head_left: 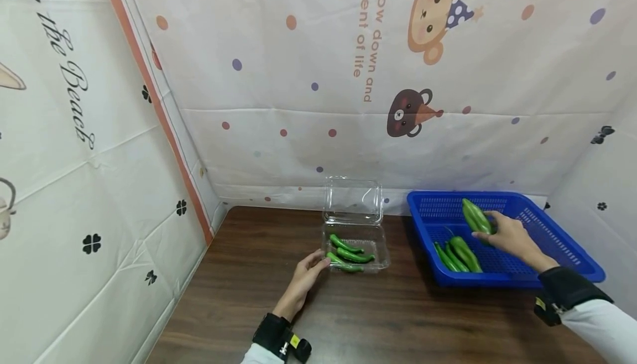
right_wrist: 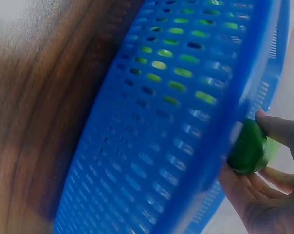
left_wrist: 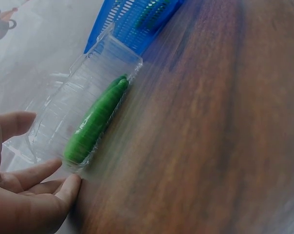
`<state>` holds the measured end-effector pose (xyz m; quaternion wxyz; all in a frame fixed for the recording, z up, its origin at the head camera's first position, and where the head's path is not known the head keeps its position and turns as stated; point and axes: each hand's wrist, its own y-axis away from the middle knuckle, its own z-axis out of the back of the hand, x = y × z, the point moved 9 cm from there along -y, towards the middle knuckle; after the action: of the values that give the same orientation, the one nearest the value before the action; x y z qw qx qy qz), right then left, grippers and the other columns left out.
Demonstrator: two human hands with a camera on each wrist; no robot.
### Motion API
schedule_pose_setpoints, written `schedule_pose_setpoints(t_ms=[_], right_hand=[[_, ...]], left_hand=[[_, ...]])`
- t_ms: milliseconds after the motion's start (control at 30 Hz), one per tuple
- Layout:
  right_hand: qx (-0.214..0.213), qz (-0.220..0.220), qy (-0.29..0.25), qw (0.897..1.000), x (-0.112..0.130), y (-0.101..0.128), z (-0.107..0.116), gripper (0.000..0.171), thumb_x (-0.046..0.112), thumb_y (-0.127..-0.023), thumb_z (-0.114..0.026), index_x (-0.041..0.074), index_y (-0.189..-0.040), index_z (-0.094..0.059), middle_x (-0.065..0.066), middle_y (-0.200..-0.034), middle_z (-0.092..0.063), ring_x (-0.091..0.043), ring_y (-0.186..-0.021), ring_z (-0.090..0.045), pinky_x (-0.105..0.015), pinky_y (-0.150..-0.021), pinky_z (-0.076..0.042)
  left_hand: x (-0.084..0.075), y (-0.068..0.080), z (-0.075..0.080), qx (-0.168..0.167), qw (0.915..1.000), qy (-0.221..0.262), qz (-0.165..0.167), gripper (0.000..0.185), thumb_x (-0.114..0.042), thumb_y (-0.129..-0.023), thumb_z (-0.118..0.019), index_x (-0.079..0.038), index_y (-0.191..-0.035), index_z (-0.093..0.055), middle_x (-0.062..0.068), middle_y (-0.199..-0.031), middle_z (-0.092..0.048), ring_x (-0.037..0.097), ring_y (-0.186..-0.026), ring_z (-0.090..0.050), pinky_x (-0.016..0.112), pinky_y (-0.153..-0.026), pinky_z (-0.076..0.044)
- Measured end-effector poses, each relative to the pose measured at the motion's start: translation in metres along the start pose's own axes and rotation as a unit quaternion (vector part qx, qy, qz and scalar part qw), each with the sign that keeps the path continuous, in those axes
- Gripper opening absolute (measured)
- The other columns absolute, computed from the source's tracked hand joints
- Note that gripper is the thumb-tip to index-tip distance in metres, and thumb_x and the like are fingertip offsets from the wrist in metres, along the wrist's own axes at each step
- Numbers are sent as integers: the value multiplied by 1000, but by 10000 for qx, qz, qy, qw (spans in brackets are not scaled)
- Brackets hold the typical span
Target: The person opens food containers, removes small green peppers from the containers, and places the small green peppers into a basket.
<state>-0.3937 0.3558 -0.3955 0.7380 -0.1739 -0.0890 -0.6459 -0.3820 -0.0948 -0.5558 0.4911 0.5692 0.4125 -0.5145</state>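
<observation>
While the right hand (head_left: pixel 507 237) sits over the blue perforated plastic basket (head_left: pixel 562 237) at the right of the head view, its fingers (right_wrist: pixel 278 129) are curled round a plump green pepper (head_left: pixel 476 216), lifted clear above the basket floor. From the right wrist view the same pepper (right_wrist: pixel 248 148) shows as a rounded green end pinched between thumb and fingers, just beyond the basket's blue slotted wall (right_wrist: pixel 156 146). Three more long green peppers (head_left: pixel 458 254) lie side by side on the basket floor, toward its left front part.

At the centre of the head view the left hand (head_left: pixel 306 278) rests on the dark brown wooden worktop (head_left: pixel 378 320), its fingers (left_wrist: pixel 40 170) loosely straight and slightly apart, the tips touching the left front corner of a clear plastic clamshell box (head_left: pixel 380 242). That box stands open, its lid (head_left: pixel 353 201) upright at the back, and three slim green chilli peppers (head_left: pixel 348 254) lie inside. In the left wrist view, which is blurred, one of these peppers (left_wrist: pixel 96 122) lies along the box's near wall, with the blue basket showing at the upper middle of the frame.

Box and basket stand near each other with a strip of bare worktop between them. Behind them hangs a white cartoon-printed cloth backdrop (head_left: pixel 298 76), filling the upper part of the head view.
</observation>
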Motion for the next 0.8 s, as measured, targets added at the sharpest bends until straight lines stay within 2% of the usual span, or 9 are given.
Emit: schedule_pose_setpoints(t_ms=[133, 367, 500, 800], right_hand=[[28, 63, 16, 10000, 4, -1, -7, 75, 21, -91, -78, -28, -134, -41, -45, -102, -64, -38, -76, -69, -45, -59, -57], [231, 125, 73, 9996, 7, -1, -23, 77, 28, -86, -82, -25, -130, -48, -28, -87, -68, -17, -60, -60, -30, -50, -47], [321, 158, 0, 9994, 8, 1, -31, 78, 30, -86, -83, -25, -130, -49, -25, -87, -69, -17, -63, -61, -31, -52, -49], [241, 343, 91, 9991, 11, 5, -41, 71, 25, -85, -84, -24, -125, -52, -28, -89, -70, -20, -67, -66, -32, -52, -52]], left_hand=[[-2, 0, 1, 3, 10000, 23, -38, 64, -40, -101, -64, -4, -152, -47, 19, -164, -34, 43, -149, -36, 58, -120, -36], [-4, 2, 1, 33, 10000, 2, -37, 67, -43, -100, -64, -4, -152, -47, 20, -165, -34, 44, -149, -35, 58, -120, -36], [-6, 2, 1, 34, 10000, -16, -71, 67, -43, -101, -64, -5, -152, -46, 19, -165, -33, 44, -149, -35, 59, -119, -36], [-2, 1, -2, 40, 10000, 14, -48, 62, -38, -103, -62, -3, -152, -46, 19, -165, -33, 44, -149, -35, 60, -119, -36]])
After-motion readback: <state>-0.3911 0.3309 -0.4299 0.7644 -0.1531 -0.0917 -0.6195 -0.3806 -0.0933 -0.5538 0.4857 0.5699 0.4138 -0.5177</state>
